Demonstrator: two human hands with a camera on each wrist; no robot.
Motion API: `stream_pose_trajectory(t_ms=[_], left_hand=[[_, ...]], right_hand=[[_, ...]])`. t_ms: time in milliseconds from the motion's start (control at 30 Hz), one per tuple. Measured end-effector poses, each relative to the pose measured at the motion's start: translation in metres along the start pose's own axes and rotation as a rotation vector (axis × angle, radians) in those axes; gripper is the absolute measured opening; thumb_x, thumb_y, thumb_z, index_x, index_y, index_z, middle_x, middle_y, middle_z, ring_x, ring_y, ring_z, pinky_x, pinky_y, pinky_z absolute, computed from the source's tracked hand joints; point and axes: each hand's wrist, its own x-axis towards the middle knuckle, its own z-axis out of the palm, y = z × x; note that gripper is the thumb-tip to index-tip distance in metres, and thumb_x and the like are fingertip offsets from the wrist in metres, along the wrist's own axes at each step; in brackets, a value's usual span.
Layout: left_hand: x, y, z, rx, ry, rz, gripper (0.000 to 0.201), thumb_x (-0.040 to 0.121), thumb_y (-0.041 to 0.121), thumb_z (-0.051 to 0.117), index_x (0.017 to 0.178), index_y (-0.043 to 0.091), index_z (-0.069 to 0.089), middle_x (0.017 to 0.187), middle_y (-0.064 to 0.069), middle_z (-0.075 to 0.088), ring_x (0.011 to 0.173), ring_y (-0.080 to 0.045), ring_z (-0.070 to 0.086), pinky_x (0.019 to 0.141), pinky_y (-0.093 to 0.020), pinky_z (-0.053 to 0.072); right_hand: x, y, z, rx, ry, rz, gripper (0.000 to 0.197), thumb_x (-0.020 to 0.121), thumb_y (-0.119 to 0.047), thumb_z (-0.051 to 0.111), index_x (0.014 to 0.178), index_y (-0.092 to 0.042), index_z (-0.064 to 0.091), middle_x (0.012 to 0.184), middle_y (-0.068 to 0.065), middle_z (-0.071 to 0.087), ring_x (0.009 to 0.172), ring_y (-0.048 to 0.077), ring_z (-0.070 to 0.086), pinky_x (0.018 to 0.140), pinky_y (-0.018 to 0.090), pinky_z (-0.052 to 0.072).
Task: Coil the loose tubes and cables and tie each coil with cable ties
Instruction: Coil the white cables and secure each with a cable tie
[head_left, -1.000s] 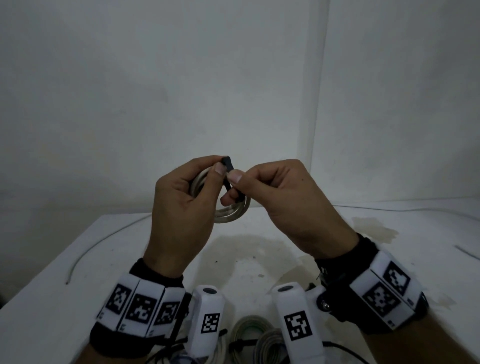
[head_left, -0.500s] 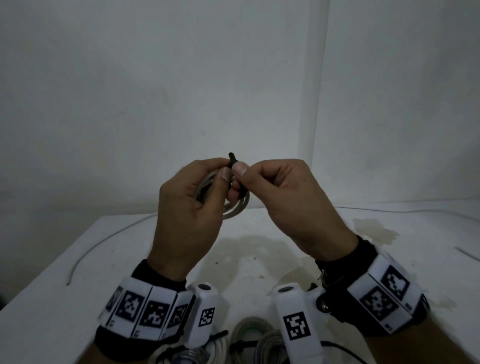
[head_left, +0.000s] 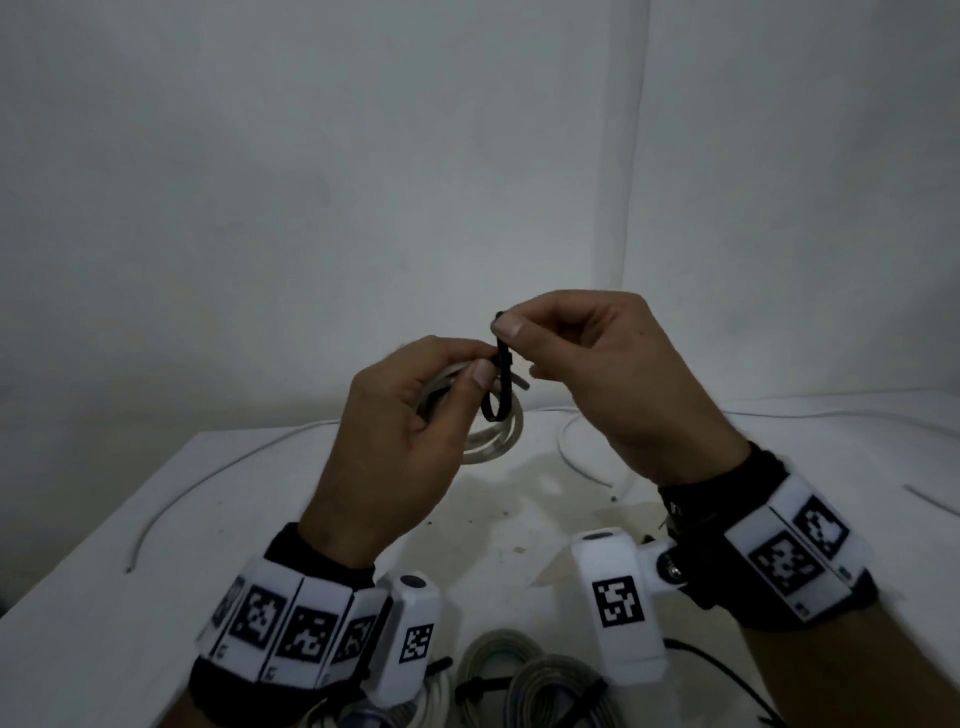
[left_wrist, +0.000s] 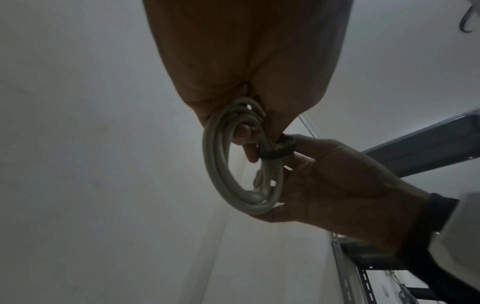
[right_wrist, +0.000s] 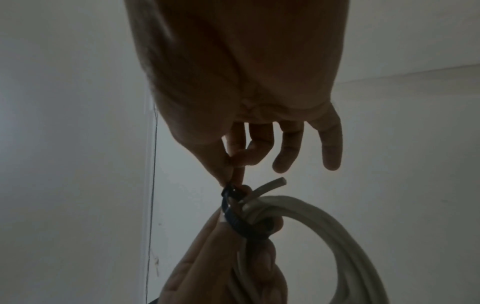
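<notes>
A small coil of white tube (head_left: 493, 436) (left_wrist: 228, 164) (right_wrist: 324, 222) is held up above the white table (head_left: 130, 597). My left hand (head_left: 405, 415) (right_wrist: 228, 263) grips the coil, its thumb by the black cable tie (head_left: 500, 387) (left_wrist: 276, 151) (right_wrist: 239, 222) looped round the strands. My right hand (head_left: 597, 374) (left_wrist: 337, 185) (right_wrist: 233, 170) pinches the tie's free end between thumb and forefinger, just above the coil. Its other fingers hang loosely spread. One cut end of the tube (right_wrist: 272, 184) sticks out beside the tie.
Several tied coils (head_left: 524, 675) lie at the table's near edge below my wrists. A loose thin tube (head_left: 218, 478) curves across the left of the table, another loose tube (head_left: 582, 462) lies behind my right hand. A wall stands close behind. Metal shelving (left_wrist: 415, 148) is at the right.
My right hand has risen, drawing the tie's end upward. The left hand and coil sank a little, and the black loop round the strands now shows.
</notes>
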Motion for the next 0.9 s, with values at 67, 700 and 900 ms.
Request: stream_pose_trajectory(t_ms=[67, 700, 900], left_hand=[[-0.001, 0.002, 0.002, -0.039, -0.034, -0.016, 0.015, 0.099, 0.009, 0.059, 0.107, 0.010, 0.072, 0.094, 0.005, 0.074, 0.090, -0.012, 0.070, 0.078, -0.016, 0.050], [0.004, 0.015, -0.020, -0.248, -0.147, -0.106, 0.021, 0.097, 0.029, 0.057, 0.096, 0.016, 0.073, 0.071, -0.005, 0.065, 0.055, -0.020, 0.051, 0.048, -0.032, 0.041], [0.006, 0.013, -0.024, -0.484, -0.083, -0.196, 0.018, 0.094, 0.030, 0.067, 0.084, 0.015, 0.068, 0.062, -0.002, 0.060, 0.050, -0.012, 0.047, 0.044, -0.019, 0.038]], right_hand=[[0.002, 0.000, -0.002, -0.005, -0.004, 0.024, 0.014, 0.096, -0.019, 0.069, 0.086, -0.014, 0.077, 0.081, 0.000, 0.074, 0.083, 0.009, 0.068, 0.081, 0.035, 0.056], [0.009, 0.021, 0.000, -0.039, -0.033, -0.118, 0.014, 0.103, -0.019, 0.057, 0.110, -0.015, 0.068, 0.109, -0.005, 0.071, 0.108, 0.011, 0.065, 0.096, 0.029, 0.051], [0.001, 0.013, 0.007, 0.198, -0.276, -0.107, 0.037, 0.106, -0.021, 0.050, 0.072, -0.011, 0.060, 0.066, -0.010, 0.056, 0.064, 0.007, 0.048, 0.067, 0.021, 0.040]])
